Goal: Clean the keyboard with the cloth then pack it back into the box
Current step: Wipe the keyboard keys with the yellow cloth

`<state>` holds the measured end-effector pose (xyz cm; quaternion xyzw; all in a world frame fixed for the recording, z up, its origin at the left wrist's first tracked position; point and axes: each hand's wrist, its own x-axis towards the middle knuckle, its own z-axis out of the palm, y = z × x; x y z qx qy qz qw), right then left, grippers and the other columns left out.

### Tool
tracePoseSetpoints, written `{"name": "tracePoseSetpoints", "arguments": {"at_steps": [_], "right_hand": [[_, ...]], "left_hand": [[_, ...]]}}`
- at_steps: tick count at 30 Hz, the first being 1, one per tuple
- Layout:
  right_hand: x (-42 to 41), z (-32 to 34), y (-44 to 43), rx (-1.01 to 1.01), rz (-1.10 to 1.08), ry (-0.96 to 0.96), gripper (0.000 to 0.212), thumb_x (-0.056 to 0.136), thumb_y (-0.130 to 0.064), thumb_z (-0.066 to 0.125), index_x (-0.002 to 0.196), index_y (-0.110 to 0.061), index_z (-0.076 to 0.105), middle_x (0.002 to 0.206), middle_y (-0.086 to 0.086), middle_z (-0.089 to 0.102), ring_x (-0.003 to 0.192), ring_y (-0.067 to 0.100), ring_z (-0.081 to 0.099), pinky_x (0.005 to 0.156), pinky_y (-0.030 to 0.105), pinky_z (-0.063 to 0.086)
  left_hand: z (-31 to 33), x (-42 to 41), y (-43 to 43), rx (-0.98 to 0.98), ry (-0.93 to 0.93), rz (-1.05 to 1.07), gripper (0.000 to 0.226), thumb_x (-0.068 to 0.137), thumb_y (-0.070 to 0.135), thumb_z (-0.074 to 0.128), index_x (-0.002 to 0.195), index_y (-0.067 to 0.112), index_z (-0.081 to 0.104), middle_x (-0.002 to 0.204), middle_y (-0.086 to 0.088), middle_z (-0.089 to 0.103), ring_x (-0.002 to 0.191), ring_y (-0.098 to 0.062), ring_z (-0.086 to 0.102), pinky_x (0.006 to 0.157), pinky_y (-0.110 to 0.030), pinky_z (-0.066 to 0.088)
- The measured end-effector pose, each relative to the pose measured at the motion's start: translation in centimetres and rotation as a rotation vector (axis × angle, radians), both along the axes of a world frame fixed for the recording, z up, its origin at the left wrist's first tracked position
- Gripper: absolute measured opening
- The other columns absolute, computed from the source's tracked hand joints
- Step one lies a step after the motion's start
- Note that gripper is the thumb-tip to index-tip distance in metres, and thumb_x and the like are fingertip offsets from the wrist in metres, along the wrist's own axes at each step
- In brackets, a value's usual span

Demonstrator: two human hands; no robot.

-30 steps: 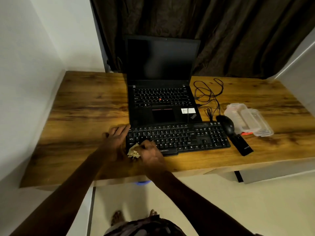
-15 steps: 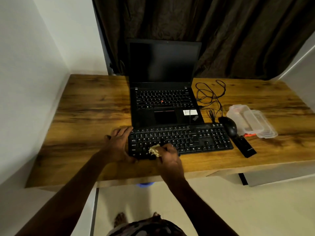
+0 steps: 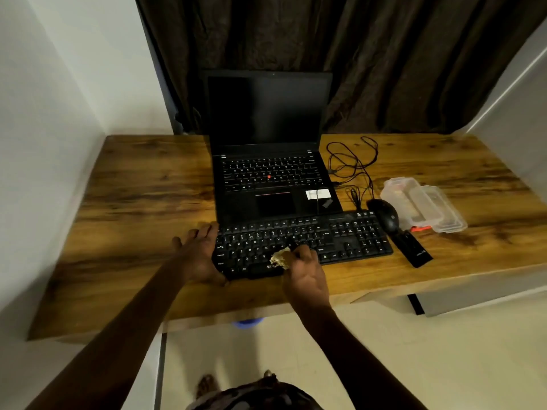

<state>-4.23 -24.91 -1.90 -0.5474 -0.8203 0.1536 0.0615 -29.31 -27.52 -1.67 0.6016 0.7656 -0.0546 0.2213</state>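
A black full-size keyboard lies along the front of the wooden desk, just in front of an open laptop. My right hand grips a crumpled pale cloth and presses it on the lower key rows near the keyboard's middle. My left hand rests on the keyboard's left end with fingers spread flat, its thumb at the front corner. No box for the keyboard is visible.
A black laptop stands open behind the keyboard. Right of it lie a tangled black cable, a black mouse, a slim black device and a clear plastic container. White walls close in on both sides.
My right hand has slid the cloth to the right along the lower keys, from the keyboard's left corner toward its middle. My left hand has stayed on the left end.
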Motion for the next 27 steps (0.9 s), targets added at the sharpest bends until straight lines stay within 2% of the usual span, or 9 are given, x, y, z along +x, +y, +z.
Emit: {"name": "tracePoseSetpoints", "arguments": {"at_steps": [4,7,10,12,14,16,18,23,27], "right_hand": [[-0.9,0.0,-1.0,0.035,0.11,-0.004,0.034,0.098,-0.018,0.049,0.131,-0.027,0.053,0.135,0.006,0.04,0.121,0.022,0.039,0.104,0.035,0.041],[0.0,-0.3,-0.5,0.027,0.106,-0.015,0.038,0.095,-0.02,0.054,0.132,-0.031,0.052,0.135,0.003,0.039,0.121,0.021,0.04,0.103,0.031,0.041],[1.9,-0.3,0.6,-0.042,-0.035,-0.002,0.039,0.094,-0.018,0.052,0.13,-0.034,0.053,0.136,0.0,0.037,0.122,0.021,0.039,0.103,0.031,0.041],[2.5,-0.2,0.8,-0.032,-0.077,-0.011,0.044,0.092,-0.014,0.054,0.131,-0.035,0.052,0.137,0.001,0.037,0.12,0.02,0.038,0.102,0.031,0.04],[2.3,-0.2,0.2,-0.034,-0.093,0.031,0.039,0.095,-0.015,0.05,0.131,-0.03,0.052,0.136,0.004,0.038,0.115,0.017,0.037,0.099,0.03,0.042],[2.2,-0.3,-0.8,-0.039,-0.079,0.038,0.037,0.096,-0.018,0.052,0.132,-0.022,0.052,0.14,0.009,0.037,0.122,0.023,0.039,0.101,0.036,0.047],[2.5,-0.3,-1.3,-0.074,-0.079,0.029,0.036,0.097,-0.021,0.052,0.133,-0.019,0.051,0.143,0.011,0.035,0.127,0.026,0.039,0.102,0.036,0.048],[2.1,0.6,0.5,-0.117,-0.072,-0.063,0.045,0.094,-0.015,0.055,0.137,-0.028,0.045,0.143,0.007,0.031,0.127,0.023,0.036,0.104,0.035,0.046],[1.7,0.7,1.4,-0.144,-0.068,-0.083,0.043,0.094,-0.016,0.054,0.135,-0.026,0.044,0.144,0.008,0.028,0.129,0.024,0.035,0.107,0.035,0.044]], "left_hand": [[0.8,2.4,0.5,0.031,0.145,-0.086,0.148,0.051,0.06,0.087,0.156,0.019,-0.007,0.162,-0.003,-0.006,0.148,-0.031,0.002,0.114,-0.063,0.012],[0.9,4.6,1.5,0.149,0.073,-0.2,0.143,0.053,0.073,0.078,0.157,0.021,-0.004,0.163,0.002,-0.003,0.149,-0.026,0.0,0.116,-0.06,0.009],[0.5,6.7,2.5,0.174,0.001,-0.249,0.137,0.057,0.078,0.073,0.157,0.021,-0.003,0.164,0.003,-0.001,0.149,-0.022,-0.002,0.117,-0.058,0.006],[0.1,7.5,3.1,0.164,-0.014,-0.241,0.138,0.057,0.078,0.073,0.157,0.02,-0.002,0.164,0.003,0.0,0.149,-0.022,-0.001,0.117,-0.058,0.007],[0.0,7.8,3.5,0.146,-0.019,-0.226,0.139,0.055,0.076,0.075,0.157,0.02,0.0,0.163,0.003,0.003,0.149,-0.023,0.003,0.117,-0.059,0.008],[0.0,7.8,3.8,0.134,0.004,-0.226,0.14,0.053,0.075,0.077,0.157,0.019,0.003,0.162,0.004,0.007,0.147,-0.023,0.008,0.117,-0.059,0.008],[0.1,7.9,4.0,0.129,0.028,-0.227,0.14,0.051,0.075,0.077,0.157,0.018,0.004,0.161,0.004,0.009,0.146,-0.023,0.01,0.116,-0.058,0.009],[0.0,7.9,4.2,0.112,0.017,-0.198,0.143,0.047,0.072,0.081,0.157,0.02,0.006,0.161,0.004,0.009,0.145,-0.023,0.012,0.115,-0.058,0.009],[0.4,8.1,4.5,0.089,0.032,-0.191,0.145,0.045,0.072,0.082,0.157,0.022,0.004,0.161,0.004,0.009,0.145,-0.023,0.012,0.115,-0.06,0.01]]}}
